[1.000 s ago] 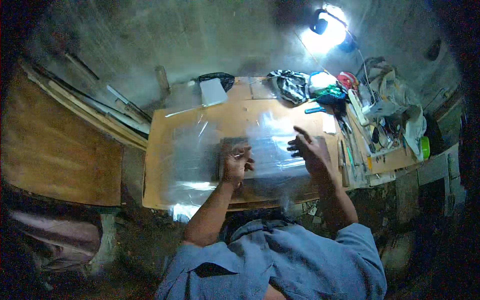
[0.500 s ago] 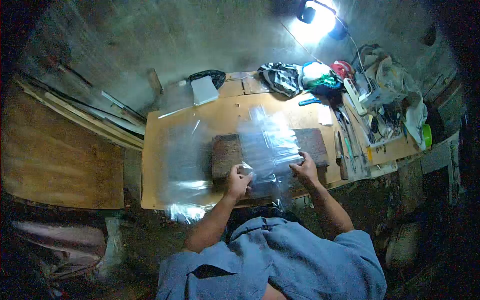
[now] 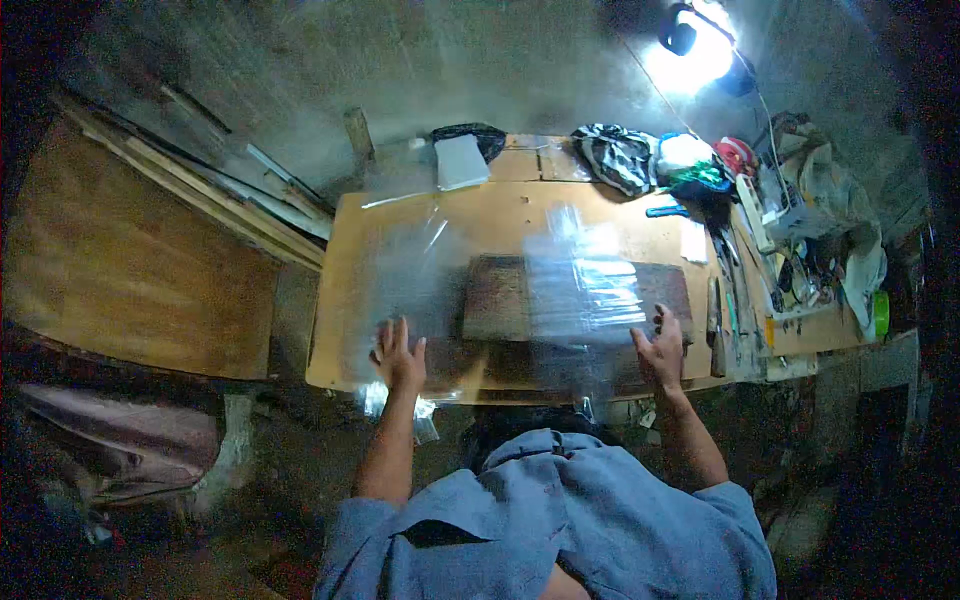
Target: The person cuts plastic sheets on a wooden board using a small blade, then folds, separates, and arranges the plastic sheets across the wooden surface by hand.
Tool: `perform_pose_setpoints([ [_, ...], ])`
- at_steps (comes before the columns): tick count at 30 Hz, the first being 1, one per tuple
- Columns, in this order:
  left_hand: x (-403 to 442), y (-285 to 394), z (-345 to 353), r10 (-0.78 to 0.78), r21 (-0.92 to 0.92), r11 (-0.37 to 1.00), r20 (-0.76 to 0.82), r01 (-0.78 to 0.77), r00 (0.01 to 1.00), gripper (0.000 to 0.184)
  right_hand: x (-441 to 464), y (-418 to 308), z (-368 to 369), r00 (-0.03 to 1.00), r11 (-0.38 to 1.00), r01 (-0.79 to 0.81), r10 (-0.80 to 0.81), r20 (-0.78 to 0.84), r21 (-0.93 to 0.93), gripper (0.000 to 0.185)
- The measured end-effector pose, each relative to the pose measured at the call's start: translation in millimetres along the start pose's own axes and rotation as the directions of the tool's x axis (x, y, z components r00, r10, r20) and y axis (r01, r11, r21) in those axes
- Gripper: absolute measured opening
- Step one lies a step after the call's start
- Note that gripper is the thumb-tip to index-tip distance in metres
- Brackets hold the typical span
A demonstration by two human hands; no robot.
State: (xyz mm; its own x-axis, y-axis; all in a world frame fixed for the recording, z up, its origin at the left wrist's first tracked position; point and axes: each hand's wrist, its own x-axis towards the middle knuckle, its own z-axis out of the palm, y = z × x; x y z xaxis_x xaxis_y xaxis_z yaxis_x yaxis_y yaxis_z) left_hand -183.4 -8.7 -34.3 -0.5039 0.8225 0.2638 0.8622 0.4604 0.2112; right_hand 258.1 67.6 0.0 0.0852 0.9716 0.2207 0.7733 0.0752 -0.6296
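Note:
A dark wooden board (image 3: 495,300) lies across the light wooden tabletop (image 3: 340,290). Clear shiny plastic sheets (image 3: 585,285) cover the middle of the board and hang past the table's front edge. My left hand (image 3: 400,357), fingers spread, is over a second stack of clear plastic (image 3: 405,270) at the table's left; whether it touches the plastic cannot be made out. My right hand (image 3: 662,350) is at the board's right part, beside the plastic sheets, with its fingers apart and nothing seen in it.
A white pad (image 3: 462,162) and several plastic bags (image 3: 615,160) line the back edge. On the right are a blue cutter (image 3: 667,211), long tools (image 3: 715,325) and a tray of small items (image 3: 800,285). A bright lamp (image 3: 695,50) shines above.
My left hand has moved left, from the sheets on the board to the left stack, and has opened. My right hand has let go of the sheets' edge. The camera view has shifted.

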Motion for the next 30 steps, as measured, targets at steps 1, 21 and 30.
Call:
perform_pose_setpoints([
  [1,2.8,-7.7,0.7,0.032,-0.008,0.999,0.095,-0.032,0.995,0.053,1.0,-1.9,-0.5,1.000,1.000,0.003,-0.003,-0.017,-0.014,0.062],
  [21,32.2,-24.5,-1.3,0.274,-0.228,0.934,-0.033,-0.274,0.961,0.010,22.8,-92.3,-19.3,0.999,0.983,0.025,-0.017,-0.043,0.182,0.046],
  [30,40.4,-9.5,-51.6,0.169,-0.438,0.866,-0.197,-0.240,0.966,0.016,25.4,-151.3,17.1,0.955,0.893,0.099,-0.209,0.209,0.440,0.034],
])
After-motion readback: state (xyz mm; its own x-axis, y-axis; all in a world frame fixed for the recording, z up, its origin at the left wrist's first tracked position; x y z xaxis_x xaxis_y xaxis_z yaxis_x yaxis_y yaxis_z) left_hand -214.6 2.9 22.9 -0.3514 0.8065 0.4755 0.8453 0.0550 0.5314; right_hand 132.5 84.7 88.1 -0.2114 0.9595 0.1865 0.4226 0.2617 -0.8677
